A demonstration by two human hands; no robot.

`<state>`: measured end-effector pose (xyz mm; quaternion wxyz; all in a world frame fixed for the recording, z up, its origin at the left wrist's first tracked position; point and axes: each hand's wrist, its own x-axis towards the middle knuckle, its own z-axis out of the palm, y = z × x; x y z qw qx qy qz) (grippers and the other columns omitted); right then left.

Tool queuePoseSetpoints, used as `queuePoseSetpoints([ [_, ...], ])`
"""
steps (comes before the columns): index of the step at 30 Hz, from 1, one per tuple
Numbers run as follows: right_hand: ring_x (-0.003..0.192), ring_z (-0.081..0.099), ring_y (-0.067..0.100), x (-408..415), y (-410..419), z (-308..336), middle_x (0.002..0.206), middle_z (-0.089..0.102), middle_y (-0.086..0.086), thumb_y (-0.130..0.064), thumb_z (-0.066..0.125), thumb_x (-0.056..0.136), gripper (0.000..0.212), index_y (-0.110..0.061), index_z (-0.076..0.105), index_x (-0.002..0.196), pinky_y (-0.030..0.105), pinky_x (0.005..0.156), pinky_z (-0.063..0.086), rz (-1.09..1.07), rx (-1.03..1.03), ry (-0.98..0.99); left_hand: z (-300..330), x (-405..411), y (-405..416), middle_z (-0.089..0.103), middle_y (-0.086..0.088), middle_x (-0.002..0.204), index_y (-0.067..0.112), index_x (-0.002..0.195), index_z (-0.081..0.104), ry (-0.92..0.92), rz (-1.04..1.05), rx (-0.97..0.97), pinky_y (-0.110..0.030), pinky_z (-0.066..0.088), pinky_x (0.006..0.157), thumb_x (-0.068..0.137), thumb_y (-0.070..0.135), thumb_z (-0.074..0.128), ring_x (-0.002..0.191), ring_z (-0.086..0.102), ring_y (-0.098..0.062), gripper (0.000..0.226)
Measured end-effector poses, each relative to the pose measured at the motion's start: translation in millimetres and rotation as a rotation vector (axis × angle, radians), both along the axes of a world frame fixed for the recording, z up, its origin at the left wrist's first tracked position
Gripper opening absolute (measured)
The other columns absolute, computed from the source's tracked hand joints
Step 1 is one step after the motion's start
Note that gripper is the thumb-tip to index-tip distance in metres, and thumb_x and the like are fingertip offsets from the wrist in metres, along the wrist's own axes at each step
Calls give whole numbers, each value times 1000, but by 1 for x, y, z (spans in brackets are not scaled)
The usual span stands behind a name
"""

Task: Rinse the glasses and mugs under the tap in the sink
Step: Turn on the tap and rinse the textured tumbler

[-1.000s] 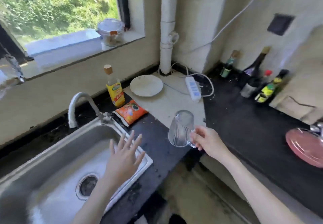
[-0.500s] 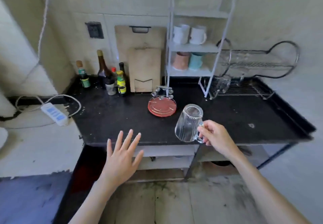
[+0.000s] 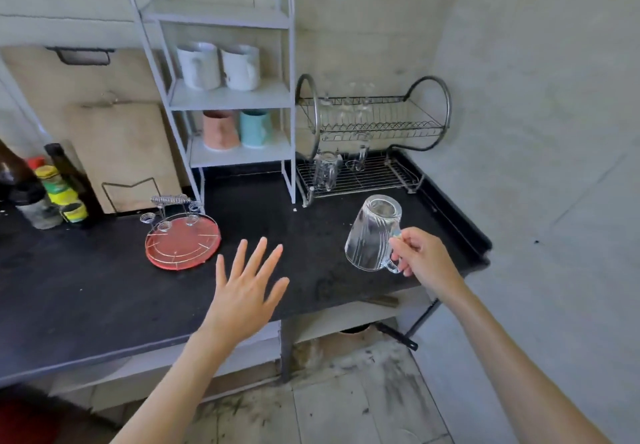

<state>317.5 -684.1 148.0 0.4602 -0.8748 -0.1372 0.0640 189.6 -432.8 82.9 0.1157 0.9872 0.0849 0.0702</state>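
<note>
Black counter (image 3: 104, 291): right hand (image 3: 424, 256) fingers grip upturned glass mug (image 3: 372, 235); left hand (image 3: 242, 291) splayed

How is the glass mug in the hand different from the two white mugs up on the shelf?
The glass mug is see-through; the white mugs are solid white. The right hand holds the glass mug by its handle, in the air above the counter; the white mugs stand on the rack. The glass mug is tilted; the white mugs stand straight. All appear to be mouth down.
</note>
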Motion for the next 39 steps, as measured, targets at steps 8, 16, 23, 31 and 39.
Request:
queuePoseSetpoints([
  [8,51,54,12,112,-10,-33,67,64,9,-23,52,91,25,-3,57,77,38,66,51,-75,-68,20,-29,137,-11,-8,6,157,35,146,-4,108,-75,-15,-47,-14,109,56,73,-36,137,-25,-19,103],
  [16,57,57,12,230,20,-62,66,64,0,-23,50,91,17,-12,59,83,37,73,51,-104,-159,71,-45,241,9,-4,3,157,32,147,1,163,-90,2,-51,-10,111,61,72,-33,137,-23,-20,100],
  [23,54,56,9,317,53,-89,66,61,-2,-18,51,90,17,-5,60,84,28,65,46,-96,-147,114,-59,291,13,3,2,157,30,147,10,209,-23,-34,-48,-11,108,73,71,-23,137,-19,-22,91],
  [31,54,57,13,391,77,-122,78,63,12,-13,51,90,17,3,57,89,37,72,52,2,-102,214,-73,326,11,-4,3,156,30,146,0,301,122,-49,-45,-15,106,67,71,-30,135,-24,-21,94],
  [39,60,59,17,424,92,-146,78,61,5,-14,48,93,12,-6,54,86,20,59,47,111,-128,271,-78,350,0,-14,3,155,32,142,-16,373,198,-54,-43,-18,105,60,70,-37,132,-31,-19,92],
])
